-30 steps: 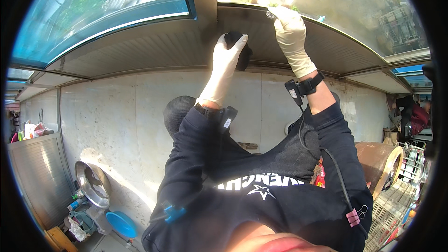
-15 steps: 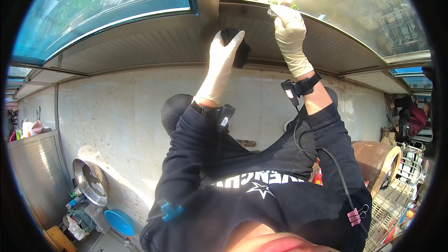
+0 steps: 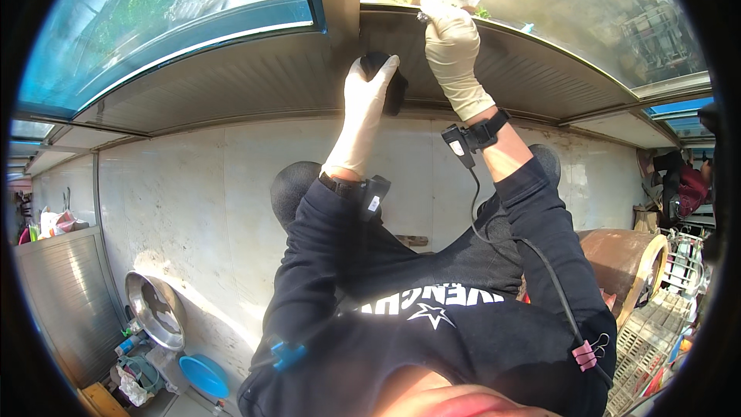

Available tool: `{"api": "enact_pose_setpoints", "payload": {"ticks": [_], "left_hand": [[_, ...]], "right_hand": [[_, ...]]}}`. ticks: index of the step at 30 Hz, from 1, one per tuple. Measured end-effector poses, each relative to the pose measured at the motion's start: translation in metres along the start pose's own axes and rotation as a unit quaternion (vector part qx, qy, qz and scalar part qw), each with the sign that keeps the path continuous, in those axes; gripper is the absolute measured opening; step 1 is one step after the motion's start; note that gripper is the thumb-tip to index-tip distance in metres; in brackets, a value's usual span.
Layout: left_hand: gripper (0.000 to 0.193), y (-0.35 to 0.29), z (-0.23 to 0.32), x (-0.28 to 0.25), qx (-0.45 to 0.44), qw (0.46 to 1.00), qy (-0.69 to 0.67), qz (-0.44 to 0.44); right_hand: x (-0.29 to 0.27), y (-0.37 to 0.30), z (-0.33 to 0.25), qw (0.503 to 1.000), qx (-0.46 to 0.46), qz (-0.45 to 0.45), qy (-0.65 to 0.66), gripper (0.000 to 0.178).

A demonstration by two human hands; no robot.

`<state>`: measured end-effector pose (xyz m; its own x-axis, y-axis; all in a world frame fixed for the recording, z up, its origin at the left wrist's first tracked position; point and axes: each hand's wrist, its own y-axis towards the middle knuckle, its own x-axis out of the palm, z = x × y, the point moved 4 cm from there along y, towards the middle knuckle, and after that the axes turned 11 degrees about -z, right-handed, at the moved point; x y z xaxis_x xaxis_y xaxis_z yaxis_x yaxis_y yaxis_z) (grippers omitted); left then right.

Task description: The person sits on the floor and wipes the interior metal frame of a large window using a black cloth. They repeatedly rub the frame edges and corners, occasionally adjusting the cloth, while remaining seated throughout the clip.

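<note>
Left hand [image 3: 368,91] pinches the black thing [image 3: 397,96]; looks light, kinda soft, so I'd grip its middle. Right hand [image 3: 450,40] pinches a shiny scrap [image 3: 422,17], probably springy.

A pale, stained floor [image 3: 177,185] lies below the left hand [image 3: 367,96] and right hand [image 3: 451,38]. Nearer the body, a brown strip [image 3: 413,240] rests between them; well left sit a metal basin [image 3: 139,301] and blue basin [image 3: 204,375]; well right, a brown barrel [image 3: 617,253], its underside hidden.
</note>
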<state>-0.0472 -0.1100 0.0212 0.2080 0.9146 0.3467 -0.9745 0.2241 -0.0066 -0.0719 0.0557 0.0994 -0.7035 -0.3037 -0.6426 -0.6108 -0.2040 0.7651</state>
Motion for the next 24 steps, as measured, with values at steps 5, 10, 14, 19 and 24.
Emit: {"api": "enact_pose_setpoints", "payload": {"ticks": [5, 10, 14, 19, 24], "left_hand": [[0.034, 0.005, -0.011, 0.007, -0.018, 1.0, 0.004, -0.017], [0.034, 0.003, -0.018, 0.003, -0.012, 1.0, 0.007, -0.006], [0.034, 0.009, -0.021, 0.001, 0.012, 1.0, 0.007, 0.005], [0.035, 0.008, -0.021, -0.009, -0.023, 1.0, -0.006, 0.002], [0.034, 0.006, -0.019, -0.014, -0.044, 0.999, -0.015, 0.011]], "right_hand": [[-0.008, -0.002, 0.011, 0.999, -0.017, -0.003, 0.05, 0.028], [-0.017, -0.006, 0.018, 0.999, 0.023, 0.006, 0.033, 0.026], [0.033, 0.01, -0.032, 0.999, -0.025, -0.024, 0.02, 0.024], [0.002, 0.0, 0.003, 0.998, -0.002, -0.067, 0.0, 0.026], [-0.017, -0.004, 0.018, 0.998, 0.029, -0.01, 0.046, 0.029]]}}
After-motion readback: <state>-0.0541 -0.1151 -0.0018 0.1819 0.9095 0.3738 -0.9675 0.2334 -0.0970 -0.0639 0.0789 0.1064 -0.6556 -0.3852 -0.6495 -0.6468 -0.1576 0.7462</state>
